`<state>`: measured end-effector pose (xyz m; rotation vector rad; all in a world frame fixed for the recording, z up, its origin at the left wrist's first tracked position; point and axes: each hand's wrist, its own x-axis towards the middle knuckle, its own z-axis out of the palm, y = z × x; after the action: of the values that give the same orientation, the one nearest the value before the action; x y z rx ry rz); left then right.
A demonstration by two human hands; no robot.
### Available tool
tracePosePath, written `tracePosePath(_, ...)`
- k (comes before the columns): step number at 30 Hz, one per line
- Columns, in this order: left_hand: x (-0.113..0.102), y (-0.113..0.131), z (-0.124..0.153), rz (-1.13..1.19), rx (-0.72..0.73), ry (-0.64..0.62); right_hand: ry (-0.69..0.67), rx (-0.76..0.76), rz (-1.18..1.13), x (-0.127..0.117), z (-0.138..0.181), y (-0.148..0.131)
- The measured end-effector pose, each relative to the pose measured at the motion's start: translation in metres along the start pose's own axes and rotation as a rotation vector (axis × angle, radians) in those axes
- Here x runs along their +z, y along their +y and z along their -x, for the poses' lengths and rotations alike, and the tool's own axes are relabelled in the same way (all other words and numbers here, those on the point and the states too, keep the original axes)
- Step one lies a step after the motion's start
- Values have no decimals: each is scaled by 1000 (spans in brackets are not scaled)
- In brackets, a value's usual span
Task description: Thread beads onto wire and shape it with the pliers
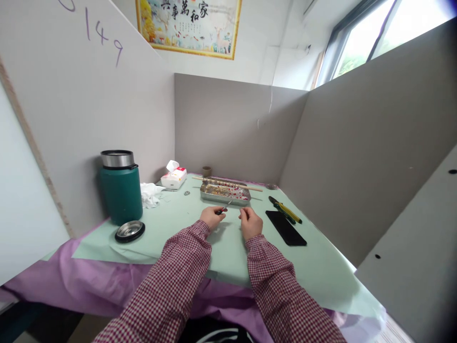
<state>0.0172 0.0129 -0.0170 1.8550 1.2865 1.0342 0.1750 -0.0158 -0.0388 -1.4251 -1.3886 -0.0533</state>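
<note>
My left hand [213, 218] is closed round a small tool [220, 211] with a black and red handle and a thin metal tip. That tip points up and right toward the tray. Just to the right, my right hand [252, 223] is pinched shut; whatever lies between its fingers is too small to make out. Beyond both hands stands a shallow metal tray [210, 196] holding many small gold, red and pale pieces, perhaps beads. A wooden stick [255, 189] lies across the tray, with small pieces along its middle.
On the right lie yellow-handled pliers [290, 213] and a black phone-like slab [285, 228]. A green flask [122, 193], its lid [130, 230], crumpled tissue [151, 193] and a tissue pack [174, 178] are on the left. Grey partitions [235, 124] enclose the table.
</note>
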Motion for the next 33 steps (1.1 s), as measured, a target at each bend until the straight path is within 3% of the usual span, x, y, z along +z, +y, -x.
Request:
tracePosePath(6, 1, 2, -1, -180, 34, 79, -3, 9, 21, 1, 0, 1)
tracePosePath(23, -3, -6, -6, -125, -90, 141, -1, -88, 112, -1, 1, -2)
tracePosePath(33, -3, -6, -5, -115, -88, 134, 30, -117, 172, 0, 0, 1)
